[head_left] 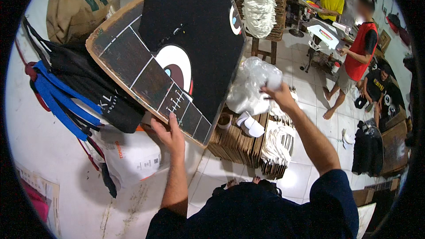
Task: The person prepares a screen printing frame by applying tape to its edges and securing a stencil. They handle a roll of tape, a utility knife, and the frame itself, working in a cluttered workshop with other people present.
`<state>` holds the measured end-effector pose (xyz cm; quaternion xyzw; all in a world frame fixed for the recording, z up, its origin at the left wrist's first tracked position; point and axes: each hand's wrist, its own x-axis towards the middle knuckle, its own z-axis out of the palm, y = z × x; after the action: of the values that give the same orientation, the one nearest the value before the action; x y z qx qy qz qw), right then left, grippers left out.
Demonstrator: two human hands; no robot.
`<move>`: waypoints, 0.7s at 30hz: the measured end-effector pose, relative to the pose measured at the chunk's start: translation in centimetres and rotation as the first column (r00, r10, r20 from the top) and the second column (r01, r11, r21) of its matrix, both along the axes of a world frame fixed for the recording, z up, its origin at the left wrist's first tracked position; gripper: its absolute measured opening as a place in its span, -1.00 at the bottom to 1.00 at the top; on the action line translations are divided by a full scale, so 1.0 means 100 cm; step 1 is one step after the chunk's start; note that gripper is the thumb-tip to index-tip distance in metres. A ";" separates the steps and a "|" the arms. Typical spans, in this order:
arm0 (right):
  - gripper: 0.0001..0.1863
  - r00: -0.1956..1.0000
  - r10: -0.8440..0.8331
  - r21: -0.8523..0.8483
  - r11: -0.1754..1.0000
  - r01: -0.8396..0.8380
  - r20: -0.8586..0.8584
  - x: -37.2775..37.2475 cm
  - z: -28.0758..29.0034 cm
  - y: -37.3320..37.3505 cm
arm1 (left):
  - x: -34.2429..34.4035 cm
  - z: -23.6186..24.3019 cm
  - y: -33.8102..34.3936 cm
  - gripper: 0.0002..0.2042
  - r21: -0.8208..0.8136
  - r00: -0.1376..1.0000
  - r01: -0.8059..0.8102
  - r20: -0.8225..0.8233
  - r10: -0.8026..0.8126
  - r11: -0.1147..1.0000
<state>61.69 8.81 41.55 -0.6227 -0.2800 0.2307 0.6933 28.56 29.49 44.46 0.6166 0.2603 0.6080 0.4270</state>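
My left hand (169, 133) grips the lower edge of a dark wooden board (116, 49) marked with white ruled lines, its thumb on the face. The board stands tilted, with a black shirt (201, 22) stretched over it. Two large cartoon eyes are printed on the cloth, one whole eye (178, 64) near the ruled part and another by the right edge. To the right of the board, my right hand (281, 96) is raised with its fingers closed around something pale and blurred. Just behind that hand lies a crumpled clear plastic bag (248, 82).
Under the bag are stacked boards (234, 148) with white cloth (278, 144), white cut pieces (251, 126) and a cup (224, 121). Bags and straps (66, 93) hang at left. Another stack (259, 13) stands behind. Several people work or sit at right, one in a red top (361, 55).
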 end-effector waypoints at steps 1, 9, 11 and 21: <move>-0.68 0.994 -0.078 -0.052 0.996 0.075 -0.079 -0.009 -0.022 -0.025 | -0.001 0.000 0.002 -0.46 0.020 1.000 -0.003 -0.002 0.003 1.000; -0.78 0.800 -0.515 -0.317 0.848 0.424 -0.307 -0.081 -0.156 -0.202 | -0.004 -0.018 -0.009 -0.26 0.312 0.981 -0.175 -0.023 0.192 0.934; -0.76 0.703 -0.599 -0.350 0.798 0.490 -0.383 -0.098 -0.192 -0.232 | -0.006 -0.018 -0.011 -0.21 0.433 0.953 -0.245 -0.058 0.298 0.867; -0.68 0.897 -0.417 -0.303 0.882 0.361 -0.144 -0.186 -0.198 -0.198 | 0.069 -0.053 -0.093 -0.25 0.317 0.726 0.656 -0.513 -0.457 0.685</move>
<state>43.10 -11.04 21.75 -0.7273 -0.0417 0.1848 0.6597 35.43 20.15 39.13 0.8607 -0.0224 0.3521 0.3669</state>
